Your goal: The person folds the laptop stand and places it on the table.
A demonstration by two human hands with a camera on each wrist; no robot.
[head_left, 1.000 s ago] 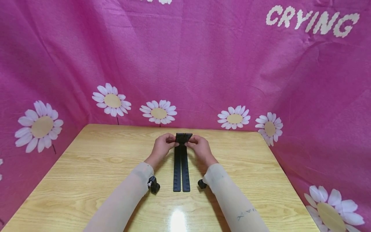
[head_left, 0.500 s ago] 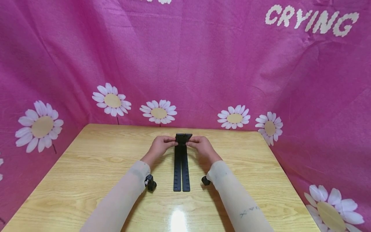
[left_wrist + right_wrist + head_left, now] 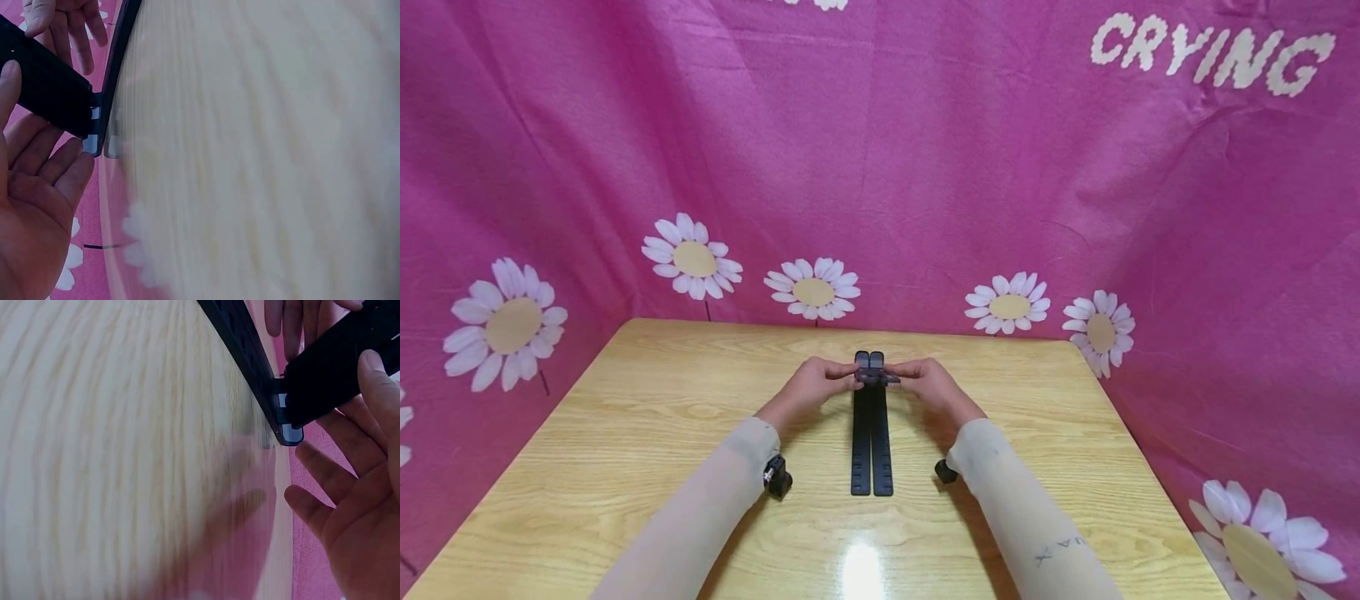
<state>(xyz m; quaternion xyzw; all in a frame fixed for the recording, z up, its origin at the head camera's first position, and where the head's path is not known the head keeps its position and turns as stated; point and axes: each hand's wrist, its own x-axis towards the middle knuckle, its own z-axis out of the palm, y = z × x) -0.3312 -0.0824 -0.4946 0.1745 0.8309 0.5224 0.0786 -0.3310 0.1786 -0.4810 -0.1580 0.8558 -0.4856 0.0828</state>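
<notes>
A black folding stand (image 3: 872, 450) lies on the wooden table, its two long notched strips side by side and pointing toward me. Near their far end a black plate (image 3: 872, 377) rises from the strips, seen almost edge-on from above. My left hand (image 3: 811, 385) pinches the plate's left edge between thumb and fingers; my right hand (image 3: 936, 385) does the same at the right edge. In the left wrist view the plate (image 3: 50, 84) meets the strips at small joints. The right wrist view shows the plate (image 3: 344, 365) tilted from the strips, rounded strip end (image 3: 292, 433) beyond it.
The light wooden table (image 3: 662, 433) reaches to a pink cloth (image 3: 910, 167) with daisies that hangs behind and at both sides. A small black device (image 3: 778, 477) sits at my left sleeve, another device (image 3: 946, 472) at my right.
The plate has tipped toward me, so the rounded far ends of the strips now show behind it. Both forearms have spread slightly outward. The strips have stayed in place.
</notes>
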